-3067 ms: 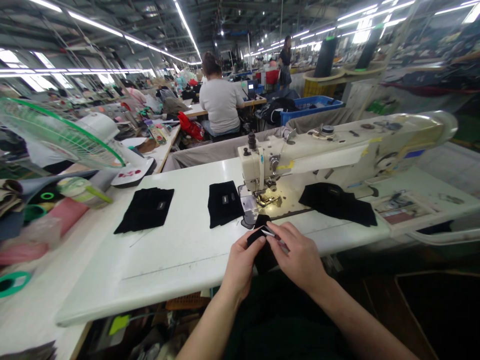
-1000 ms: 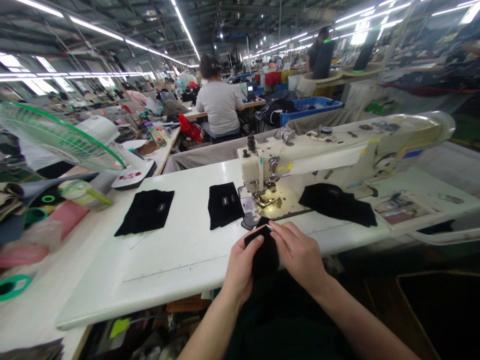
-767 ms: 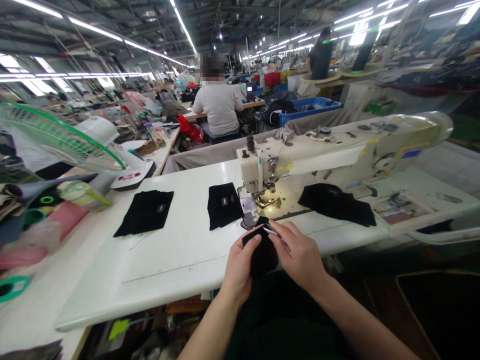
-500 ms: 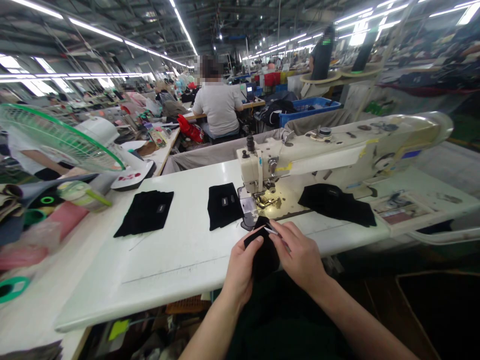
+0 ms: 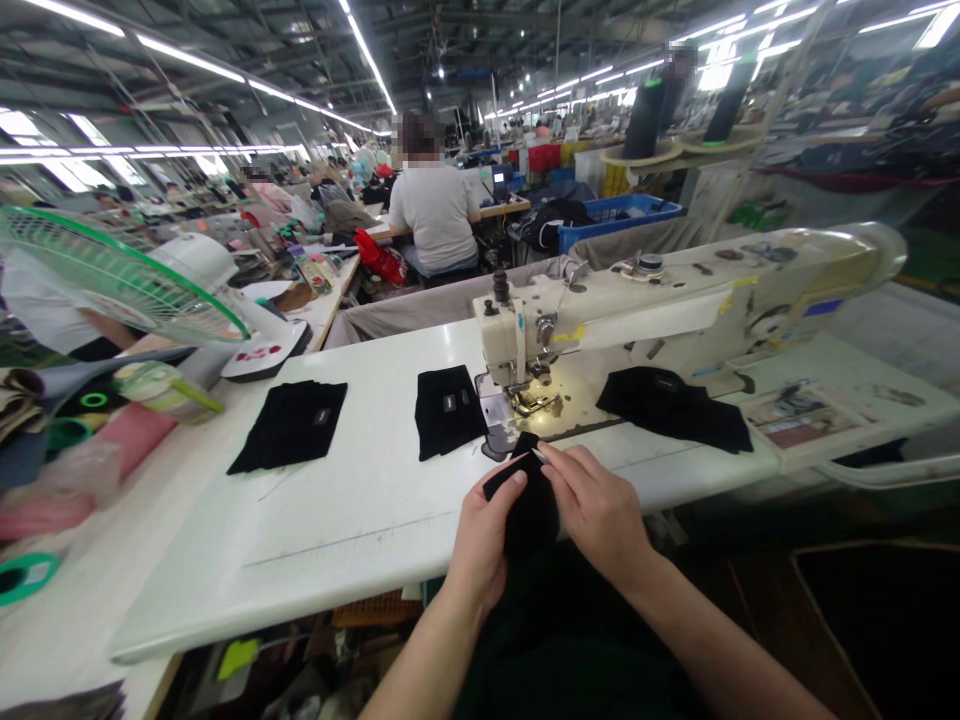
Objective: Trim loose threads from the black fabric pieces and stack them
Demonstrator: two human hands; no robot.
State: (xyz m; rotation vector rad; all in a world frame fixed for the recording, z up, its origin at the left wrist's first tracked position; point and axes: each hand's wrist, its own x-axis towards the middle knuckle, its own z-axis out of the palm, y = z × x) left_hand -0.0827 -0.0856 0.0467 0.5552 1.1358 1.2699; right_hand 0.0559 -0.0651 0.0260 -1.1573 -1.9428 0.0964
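Note:
A black fabric piece (image 5: 531,515) hangs at the table's front edge, pinched by my left hand (image 5: 484,535) between thumb and fingers. My right hand (image 5: 600,505) is closed at the fabric's upper right edge, its fingertips round a small pale, thin tool (image 5: 539,456) whose type I cannot make out. Just beyond my hands stands the sewing machine (image 5: 615,320), its needle area lit. One black piece with a small label (image 5: 448,412) lies left of the needle, another (image 5: 289,427) farther left, and a third black piece (image 5: 675,408) on the right of the machine bed.
The white tabletop (image 5: 352,500) carries a printed ruler line. At the left are a green-rimmed fan (image 5: 127,270), a lidded cup (image 5: 165,390) and a green tape roll (image 5: 28,578). Behind the machine are a blue crate (image 5: 622,220) and a seated person (image 5: 435,210).
My right fingers have shifted slightly at the fabric's edge, and less of the pale tool shows. The person in dark clothing at the back right has moved behind the thread cones.

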